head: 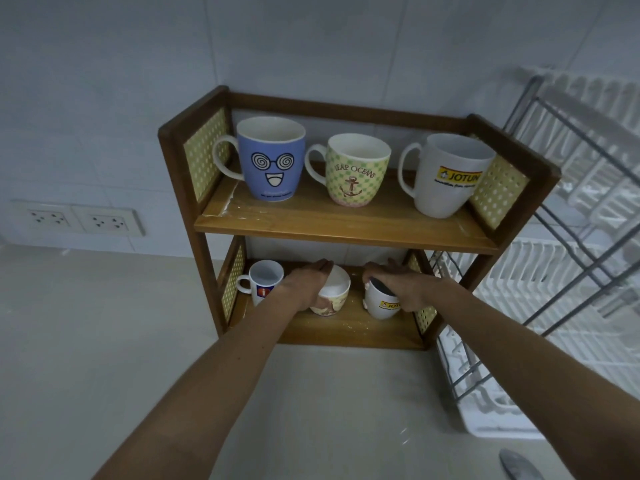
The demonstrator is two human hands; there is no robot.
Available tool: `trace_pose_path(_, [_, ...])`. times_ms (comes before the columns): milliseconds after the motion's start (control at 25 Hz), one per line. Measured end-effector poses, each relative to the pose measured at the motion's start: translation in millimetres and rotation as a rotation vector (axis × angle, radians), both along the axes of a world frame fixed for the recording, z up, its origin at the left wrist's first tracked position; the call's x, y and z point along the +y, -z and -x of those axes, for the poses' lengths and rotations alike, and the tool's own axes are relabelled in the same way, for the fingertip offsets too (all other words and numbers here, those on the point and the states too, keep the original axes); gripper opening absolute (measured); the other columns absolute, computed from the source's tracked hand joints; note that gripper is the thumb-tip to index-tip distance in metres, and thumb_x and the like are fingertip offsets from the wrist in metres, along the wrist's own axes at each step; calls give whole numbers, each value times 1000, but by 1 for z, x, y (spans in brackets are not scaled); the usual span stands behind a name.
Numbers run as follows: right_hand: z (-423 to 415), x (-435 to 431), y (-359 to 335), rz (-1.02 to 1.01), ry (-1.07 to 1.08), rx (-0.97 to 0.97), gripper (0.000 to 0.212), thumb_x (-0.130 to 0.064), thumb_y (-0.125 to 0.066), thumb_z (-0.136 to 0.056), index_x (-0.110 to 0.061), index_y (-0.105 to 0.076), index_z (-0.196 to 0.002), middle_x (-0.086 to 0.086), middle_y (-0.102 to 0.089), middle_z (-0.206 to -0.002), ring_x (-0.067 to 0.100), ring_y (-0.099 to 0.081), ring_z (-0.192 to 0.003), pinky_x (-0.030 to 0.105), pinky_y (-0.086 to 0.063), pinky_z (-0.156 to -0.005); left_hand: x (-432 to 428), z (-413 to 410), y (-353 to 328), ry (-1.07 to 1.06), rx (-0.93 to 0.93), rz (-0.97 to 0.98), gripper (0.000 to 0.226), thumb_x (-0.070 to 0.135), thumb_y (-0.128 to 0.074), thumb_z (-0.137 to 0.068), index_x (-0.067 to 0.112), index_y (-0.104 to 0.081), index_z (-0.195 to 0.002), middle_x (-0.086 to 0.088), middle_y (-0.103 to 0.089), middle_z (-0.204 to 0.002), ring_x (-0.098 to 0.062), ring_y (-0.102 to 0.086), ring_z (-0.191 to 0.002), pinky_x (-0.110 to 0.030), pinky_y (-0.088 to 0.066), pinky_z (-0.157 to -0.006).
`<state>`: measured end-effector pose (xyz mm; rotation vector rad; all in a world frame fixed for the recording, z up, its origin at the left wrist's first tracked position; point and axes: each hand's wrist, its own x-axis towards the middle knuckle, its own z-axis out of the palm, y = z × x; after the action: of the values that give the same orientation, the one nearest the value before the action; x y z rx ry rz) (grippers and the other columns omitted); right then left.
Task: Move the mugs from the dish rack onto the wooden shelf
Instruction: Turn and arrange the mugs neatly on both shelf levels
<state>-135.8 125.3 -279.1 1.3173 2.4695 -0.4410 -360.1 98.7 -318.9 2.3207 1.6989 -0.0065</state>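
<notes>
1. Placing step: left hand (304, 289) grips the patterned mug (330, 296), right hand (401, 289) grips the white Jotun mug (381, 304), both on the wooden shelf (346, 223) lower tier
2. Next, I judge: release each mug, then withdraw

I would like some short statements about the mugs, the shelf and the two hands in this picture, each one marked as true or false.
1. Three mugs stand on the top board of the wooden shelf. True: the blue face mug, the anchor mug and the white Jotun mug.
2. The left hand is empty. False: it holds a patterned mug on the lower board.
3. The right hand grips a small white Jotun mug. True.
4. The lower board holds no other mug. False: a small white mug stands at its left end.
5. The dish rack is left of the shelf. False: it is on the right.
</notes>
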Motion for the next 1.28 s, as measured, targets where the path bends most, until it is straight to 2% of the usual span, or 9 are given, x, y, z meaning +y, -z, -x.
trace_pose_path(120, [8, 2, 4, 54, 217, 61, 91, -24, -70, -76, -39, -11, -143, 1, -13, -157, 30, -12, -143, 47, -31, -109, 0, 4, 3, -16, -33, -8, 98, 44, -70, -78, 17, -11, -151, -9, -24, -157, -29, -33, -138, -40, -35, -108])
trace_pose_path(200, [14, 7, 4, -53, 213, -56, 91, -39, -70, -75, -30, -15, -147, 6, -27, -152, 30, -31, -135, 44, -41, -102, 0, 4, 6, -67, -33, -80, 94, 55, -67, -75, 16, -22, -147, -9, -36, -151, -28, -42, -130, -38, -40, -99])
trace_pose_path(320, [19, 13, 0, -116, 123, -146, 87, -44, -75, -69, -26, -31, -142, 7, -49, -134, 27, -49, -117, 40, -49, -90, 5, 0, 8, -84, -18, -105, 81, 54, -68, -74, 15, -36, -138, -9, -49, -139, -27, -50, -121, -34, -44, -90])
trace_pose_path(640, [16, 20, 9, -149, 103, -170, 93, -47, -75, -67, -29, -26, -144, 5, -48, -138, 27, -48, -120, 39, -48, -90, 12, 3, 13, -21, -76, 8, 87, 48, -68, -77, 16, -25, -146, -8, -38, -150, -28, -40, -132, -36, -39, -101])
trace_pose_path(760, [17, 18, 10, -102, 120, -179, 95, -44, -73, -72, -28, -17, -148, 8, -33, -150, 31, -39, -130, 41, -44, -98, 4, 5, 9, -23, -68, -22, 89, 48, -63, -83, 17, -14, -151, -7, -25, -157, -27, -31, -140, -38, -31, -109])
trace_pose_path(840, [18, 10, 11, -24, 201, -160, 98, -46, -69, -78, -29, -5, -150, 8, -6, -160, 36, -16, -142, 49, -31, -110, -12, 7, 10, -71, -122, -128, 82, 48, -57, -87, 18, -15, -151, -5, -22, -158, -25, -28, -142, -38, -26, -113])
trace_pose_path(960, [22, -21, 16, -210, 253, -28, 85, -43, -58, -87, -24, -6, -151, 6, 5, -161, 32, 1, -146, 51, -17, -115, -62, -2, 24, -151, -309, -283, 68, 47, -52, -90, 22, -27, -148, -1, -30, -155, -22, -29, -140, -39, -27, -112])
trace_pose_path(1120, [17, -99, 40, -445, 263, 491, 63, -23, -56, -88, -15, -31, -146, 7, -25, -156, 25, -20, -143, 40, -32, -109, -146, -28, 51, -198, -435, -341, 49, 28, -53, -92, 19, -44, -139, -2, -47, -143, -18, -44, -129, -26, -31, -106])
trace_pose_path(1280, [-23, -179, 63, -365, 197, 660, 52, -17, -57, -88, -14, -46, -138, 6, -47, -144, 23, -45, -130, 36, -42, -103, -208, -68, 70, -255, -494, -301, 43, 16, -56, -90, 15, -53, -133, 0, -56, -133, -17, -51, -122, -22, -33, -102])
